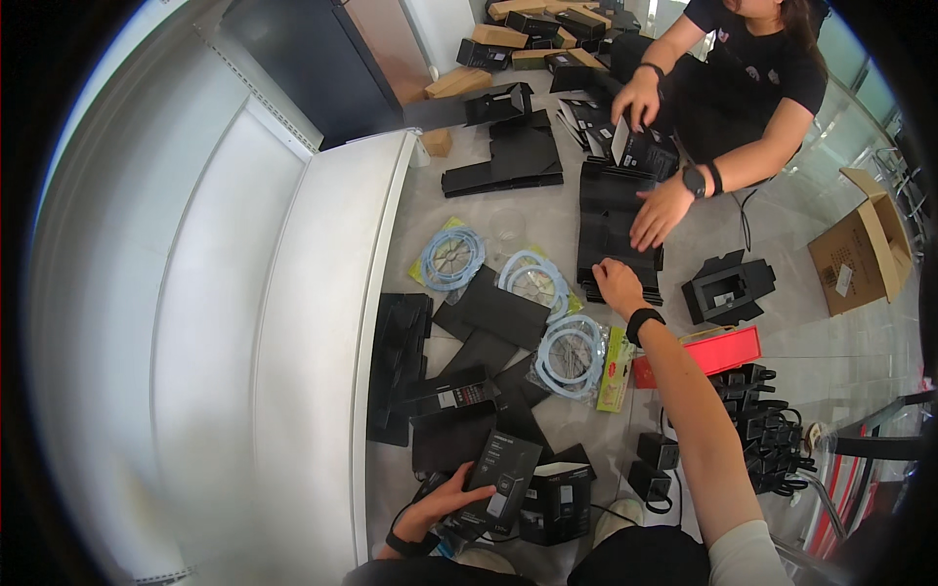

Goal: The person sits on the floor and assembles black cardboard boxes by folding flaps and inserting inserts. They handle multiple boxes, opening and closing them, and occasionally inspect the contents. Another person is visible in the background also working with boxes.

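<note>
My left hand (451, 500) grips a printed black cardboard box (508, 469) by its left side, low in the view, with the thumb across its front. Beside it an opened black box (557, 503) with a picture on its side rests by my feet. Stretched far forward, my right hand (618, 285) has its fingers bent closed over the near end of a pile of flattened black boxes (611, 210); how many sheets it grips is hidden. Just beyond, a co-worker's hand (664, 210) lies over the same pile, and their other hand (637, 98) touches a black box (645, 151).
Bagged pale-blue rings (569, 356) and black sheets (503, 313) cover the middle floor. White shelving (322, 244) borders the left. On the right are an open black box (728, 288), a red box (723, 352), black adapters with cables (767, 425) and a brown carton (860, 249).
</note>
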`<state>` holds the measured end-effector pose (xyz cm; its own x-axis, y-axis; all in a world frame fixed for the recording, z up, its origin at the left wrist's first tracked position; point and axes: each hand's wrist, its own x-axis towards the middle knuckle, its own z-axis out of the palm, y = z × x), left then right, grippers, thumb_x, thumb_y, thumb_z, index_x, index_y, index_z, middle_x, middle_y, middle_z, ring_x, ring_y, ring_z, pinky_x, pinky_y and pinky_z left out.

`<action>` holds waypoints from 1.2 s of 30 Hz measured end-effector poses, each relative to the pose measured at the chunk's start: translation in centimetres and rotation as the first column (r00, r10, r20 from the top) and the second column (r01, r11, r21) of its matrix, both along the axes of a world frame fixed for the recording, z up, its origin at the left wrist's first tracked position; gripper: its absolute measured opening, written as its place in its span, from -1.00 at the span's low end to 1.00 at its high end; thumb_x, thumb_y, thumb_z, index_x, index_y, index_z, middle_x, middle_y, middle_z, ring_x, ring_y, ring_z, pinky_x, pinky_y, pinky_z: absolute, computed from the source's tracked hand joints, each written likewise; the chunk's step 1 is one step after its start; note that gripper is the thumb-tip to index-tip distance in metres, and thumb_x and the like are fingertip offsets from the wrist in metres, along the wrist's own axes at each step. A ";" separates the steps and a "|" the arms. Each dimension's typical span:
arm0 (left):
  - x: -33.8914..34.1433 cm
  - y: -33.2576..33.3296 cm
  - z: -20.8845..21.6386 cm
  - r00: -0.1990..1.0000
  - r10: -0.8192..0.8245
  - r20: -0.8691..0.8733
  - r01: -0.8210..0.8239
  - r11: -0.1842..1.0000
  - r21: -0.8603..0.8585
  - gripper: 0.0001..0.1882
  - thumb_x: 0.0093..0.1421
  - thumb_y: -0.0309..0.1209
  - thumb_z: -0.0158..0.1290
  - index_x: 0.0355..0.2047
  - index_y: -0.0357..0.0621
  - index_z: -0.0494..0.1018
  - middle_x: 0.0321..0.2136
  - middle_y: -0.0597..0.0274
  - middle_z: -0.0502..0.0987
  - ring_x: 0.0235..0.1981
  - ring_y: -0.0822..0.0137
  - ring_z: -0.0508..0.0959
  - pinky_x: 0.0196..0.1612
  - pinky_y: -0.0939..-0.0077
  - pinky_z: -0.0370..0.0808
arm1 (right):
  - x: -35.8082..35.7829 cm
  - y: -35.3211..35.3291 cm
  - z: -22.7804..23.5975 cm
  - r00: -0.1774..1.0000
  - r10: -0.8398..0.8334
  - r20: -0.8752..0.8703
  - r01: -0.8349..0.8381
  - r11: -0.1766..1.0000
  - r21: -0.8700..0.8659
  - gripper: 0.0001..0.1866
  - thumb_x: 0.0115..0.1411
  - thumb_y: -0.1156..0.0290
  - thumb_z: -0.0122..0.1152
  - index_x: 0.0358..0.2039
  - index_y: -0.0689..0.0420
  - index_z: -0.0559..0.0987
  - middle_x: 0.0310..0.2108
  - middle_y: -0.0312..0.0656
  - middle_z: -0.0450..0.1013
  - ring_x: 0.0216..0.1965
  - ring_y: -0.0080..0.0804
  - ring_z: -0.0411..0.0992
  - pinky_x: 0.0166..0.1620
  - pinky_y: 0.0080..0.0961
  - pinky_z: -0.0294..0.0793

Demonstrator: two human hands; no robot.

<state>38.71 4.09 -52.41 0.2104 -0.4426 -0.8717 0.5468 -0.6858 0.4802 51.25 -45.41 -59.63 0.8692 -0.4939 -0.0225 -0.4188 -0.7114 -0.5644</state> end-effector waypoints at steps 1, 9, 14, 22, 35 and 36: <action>0.0 0.0 0.2 1.000 0.005 0.000 -0.005 1.000 0.006 0.29 0.11 0.18 0.33 0.47 -0.44 -0.16 0.34 -0.27 0.22 0.36 0.02 0.29 0.35 0.29 0.26 | -0.1 0.1 0.1 0.999 0.033 0.001 -0.033 0.999 0.007 -0.67 0.36 0.15 0.12 -0.17 0.17 0.61 -0.20 0.09 0.58 -0.14 0.15 0.54 -0.08 -0.02 0.55; -0.2 -0.1 0.1 1.000 0.020 -0.012 -0.021 1.000 -0.016 0.20 0.17 0.12 0.32 0.48 -0.36 -0.12 0.36 -0.16 0.23 0.37 0.08 0.27 0.36 0.29 0.23 | 0.0 -0.4 0.2 0.987 0.055 0.153 -0.037 0.993 -0.116 -0.75 0.39 0.23 0.13 -0.22 0.14 0.64 -0.19 -0.01 0.50 -0.16 0.16 0.51 -0.10 -0.02 0.53; -0.3 -0.3 1.3 0.997 0.067 -0.036 -0.066 0.998 0.020 0.20 0.17 0.11 0.31 0.48 -0.36 -0.14 0.36 -0.17 0.23 0.36 0.08 0.28 0.35 0.29 0.24 | 0.3 0.4 3.3 0.919 -0.100 0.381 0.115 0.993 -0.015 -0.74 0.44 0.25 0.07 -0.23 0.17 0.60 -0.16 -0.03 0.47 -0.14 0.16 0.49 -0.11 -0.04 0.50; -1.1 0.3 0.4 0.998 0.065 0.001 -0.065 0.997 -0.046 0.30 0.11 0.18 0.33 0.46 -0.45 -0.17 0.34 -0.30 0.22 0.35 -0.01 0.30 0.34 0.27 0.27 | -1.1 1.0 9.8 0.905 -0.204 0.373 0.163 0.977 0.138 -0.72 0.54 0.22 -0.13 -0.12 0.18 0.42 -0.27 0.08 0.51 -0.18 0.19 0.49 -0.15 -0.04 0.46; -1.9 4.5 1.4 0.962 0.271 -0.015 -0.269 0.945 -0.188 0.17 0.13 -0.06 0.39 0.50 -0.30 -0.09 0.37 -0.13 0.22 0.38 0.10 0.25 0.38 0.31 0.21 | -11.2 6.9 25.1 0.597 -0.155 0.787 -0.241 0.901 0.361 -0.62 0.52 0.14 -0.23 -0.29 0.17 0.38 -0.33 -0.21 0.42 -0.27 -0.45 0.34 -0.08 -0.51 0.30; -1.4 5.7 2.1 0.967 0.254 0.019 -0.242 0.938 -0.247 0.16 0.11 -0.11 0.41 0.49 -0.30 -0.07 0.35 -0.10 0.25 0.37 0.12 0.26 0.39 0.31 0.20 | -12.5 8.3 26.6 0.658 -0.173 0.733 -0.245 0.871 0.425 -0.78 0.43 0.24 -0.10 -0.28 0.12 0.27 -0.33 -0.24 0.36 -0.29 -0.49 0.26 -0.08 -0.57 0.24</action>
